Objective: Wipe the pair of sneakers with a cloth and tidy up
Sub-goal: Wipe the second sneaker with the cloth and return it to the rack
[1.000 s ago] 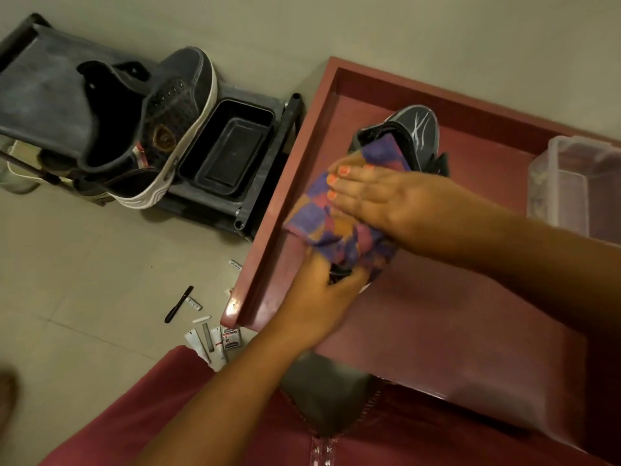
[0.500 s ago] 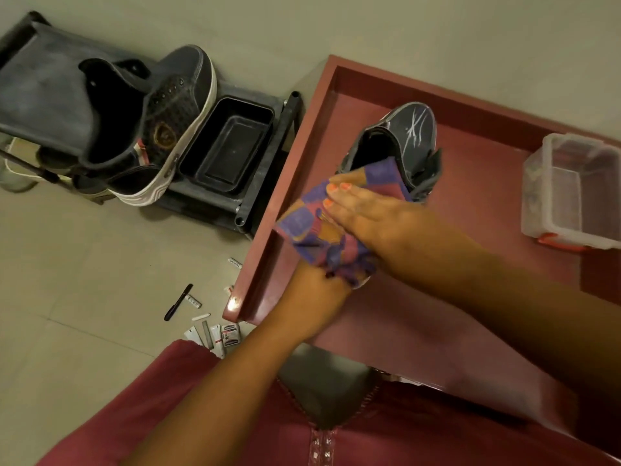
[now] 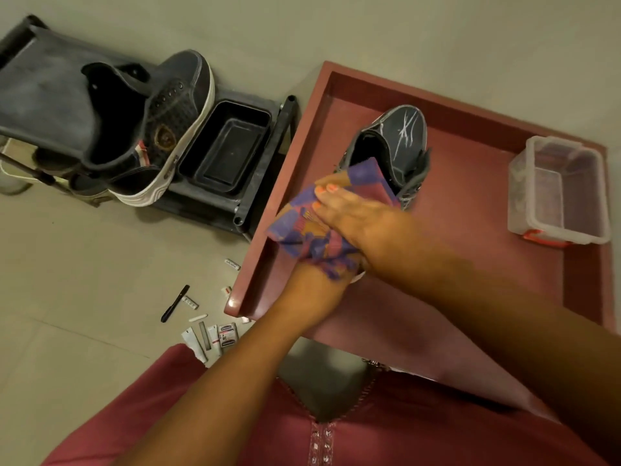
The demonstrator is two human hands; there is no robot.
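One dark grey sneaker (image 3: 400, 139) stands on the red table (image 3: 470, 183), its heel end towards me hidden under a purple and orange checked cloth (image 3: 299, 230). My right hand (image 3: 356, 216) presses the cloth flat against the sneaker with straight fingers. My left hand (image 3: 309, 290) grips the sneaker's near end from below, its fingers hidden by the cloth. The second sneaker (image 3: 161, 129), dark with a white sole, lies on the black rack (image 3: 40, 95) at the left.
A black plastic tub (image 3: 225, 149) sits on the rack next to the second sneaker. A clear plastic box (image 3: 561, 193) stands at the table's right. A black pen (image 3: 174, 302) and several small packets (image 3: 215, 338) lie on the floor by the table's corner.
My right hand has slid the cloth back towards me along the sneaker, uncovering more of its toe and opening. The left hand keeps its hold.
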